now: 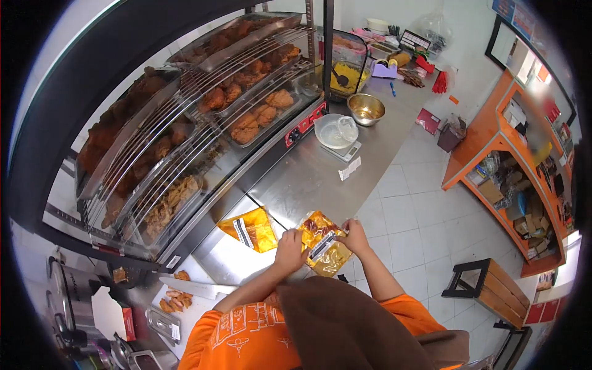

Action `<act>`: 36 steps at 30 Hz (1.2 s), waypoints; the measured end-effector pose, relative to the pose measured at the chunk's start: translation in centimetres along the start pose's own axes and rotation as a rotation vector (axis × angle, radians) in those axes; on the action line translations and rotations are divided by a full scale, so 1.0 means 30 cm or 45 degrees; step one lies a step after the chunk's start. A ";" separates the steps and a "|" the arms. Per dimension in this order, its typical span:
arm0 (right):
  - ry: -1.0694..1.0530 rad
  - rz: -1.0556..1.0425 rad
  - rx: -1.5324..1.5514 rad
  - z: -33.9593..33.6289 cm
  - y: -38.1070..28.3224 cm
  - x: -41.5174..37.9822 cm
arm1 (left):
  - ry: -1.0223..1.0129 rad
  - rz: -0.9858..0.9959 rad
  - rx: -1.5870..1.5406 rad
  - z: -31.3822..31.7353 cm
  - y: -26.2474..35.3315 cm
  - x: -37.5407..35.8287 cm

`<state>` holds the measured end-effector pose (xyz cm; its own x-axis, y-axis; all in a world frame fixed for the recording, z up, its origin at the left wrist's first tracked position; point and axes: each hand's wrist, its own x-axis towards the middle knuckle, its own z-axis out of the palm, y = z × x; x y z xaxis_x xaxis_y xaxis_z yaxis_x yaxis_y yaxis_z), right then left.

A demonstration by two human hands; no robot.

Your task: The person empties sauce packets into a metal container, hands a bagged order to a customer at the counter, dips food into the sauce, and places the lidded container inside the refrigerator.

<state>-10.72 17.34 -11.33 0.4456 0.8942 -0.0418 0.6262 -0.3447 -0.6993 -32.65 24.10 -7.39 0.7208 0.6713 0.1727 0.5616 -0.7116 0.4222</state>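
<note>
Between my hands is a clear plastic packet with yellow and reddish-brown contents and a label strip across its middle. My left hand is closed on the packet's left edge, while my right hand pinches its right edge near the label. A second packet, yellow-orange with a white label, lies flat on the steel counter, just beyond my left hand. I cannot make out the label print or exactly what is inside the packets.
At the left, a glass warming cabinet holds trays of fried chicken. A knife and cut chicken pieces lie on a white board. Further along stand a scale bearing a plastic bowl and a metal bowl.
</note>
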 end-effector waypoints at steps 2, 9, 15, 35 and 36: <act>-0.240 0.086 0.138 -0.014 0.015 0.009 | -0.014 -0.113 0.022 0.025 -0.014 0.023; -0.753 0.252 0.637 -0.128 -0.107 -0.044 | -0.358 -0.535 -0.270 0.086 -0.099 0.085; -0.643 0.077 0.437 -0.244 -0.324 -0.110 | -0.555 -0.463 -1.189 -0.091 -0.031 0.010; -0.437 -0.744 0.126 0.159 -1.011 -0.646 | 0.414 -0.631 -1.436 -0.577 0.010 -0.772; -0.546 -0.743 0.221 0.182 -1.052 -0.689 | 0.531 -0.602 -1.635 -0.597 -0.002 -0.829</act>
<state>-43.18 11.30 7.69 -0.2398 0.9632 0.1210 0.5590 0.2389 -0.7940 -57.88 11.15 4.21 0.2769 0.9590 -0.0599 -0.2018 0.1190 0.9722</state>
